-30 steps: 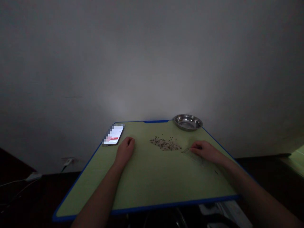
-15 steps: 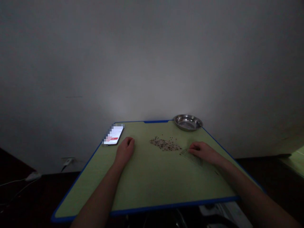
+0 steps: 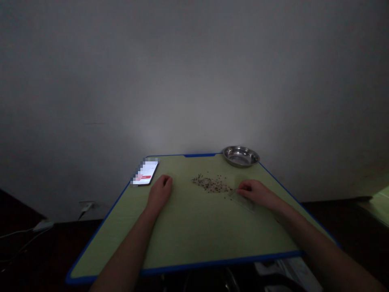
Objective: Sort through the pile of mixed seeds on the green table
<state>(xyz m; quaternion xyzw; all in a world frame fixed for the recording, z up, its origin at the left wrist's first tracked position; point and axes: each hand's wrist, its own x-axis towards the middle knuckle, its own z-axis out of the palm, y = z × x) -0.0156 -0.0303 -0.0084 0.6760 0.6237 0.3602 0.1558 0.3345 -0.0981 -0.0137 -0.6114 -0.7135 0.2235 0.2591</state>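
On the green tabletop lies a loose heap of small dark and pale grains or beans. My right hand is just right of the heap, its fingers pinched together over the upper edge of a clear, flat plastic piece. Whether that piece is a bag, a sheet or a shallow box is too dim to tell. To the left of the heap, my left hand rests on the table, curled into a loose fist, with nothing visible in it.
A shiny metal bowl stands at the back right corner. At the back left, beside my left hand, lies a phone with a lit screen. A blue edge rims the table, and a pale wall rises behind it.
My right hand has shifted slightly left toward the heap, and the clear plastic piece has moved with it. A grain now lies apart at the heap's near right. My left hand stays put.
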